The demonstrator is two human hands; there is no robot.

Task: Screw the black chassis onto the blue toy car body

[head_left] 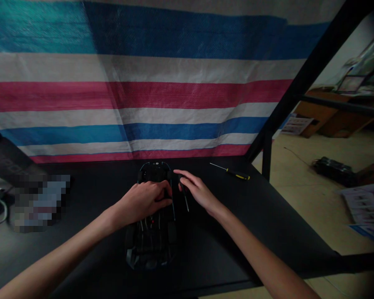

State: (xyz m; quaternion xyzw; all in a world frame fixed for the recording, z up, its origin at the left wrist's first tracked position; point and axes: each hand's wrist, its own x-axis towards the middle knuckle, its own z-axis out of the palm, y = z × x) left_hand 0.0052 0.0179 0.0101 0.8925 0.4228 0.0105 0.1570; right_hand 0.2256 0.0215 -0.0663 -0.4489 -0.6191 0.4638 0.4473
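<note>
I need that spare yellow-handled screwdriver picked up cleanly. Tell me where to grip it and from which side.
Grip the yellow-and-black handle of the screwdriver, the thick right end; the thin shaft points left. It lies flat on the black table beyond the right hand, so probably come from above, fingers across the handle.

Both forearms are bare to the frame's edge, with no sleeves, and the left hand (145, 199) and right hand (197, 189) are ungloved.

1. The toy car (151, 232) lies on the table (268, 216), under the left hand (145, 201).
2. A screwdriver (184, 195) lies right of the car, under the right hand (196, 189).
3. Another screwdriver (232, 171) lies farther right, behind.
</note>
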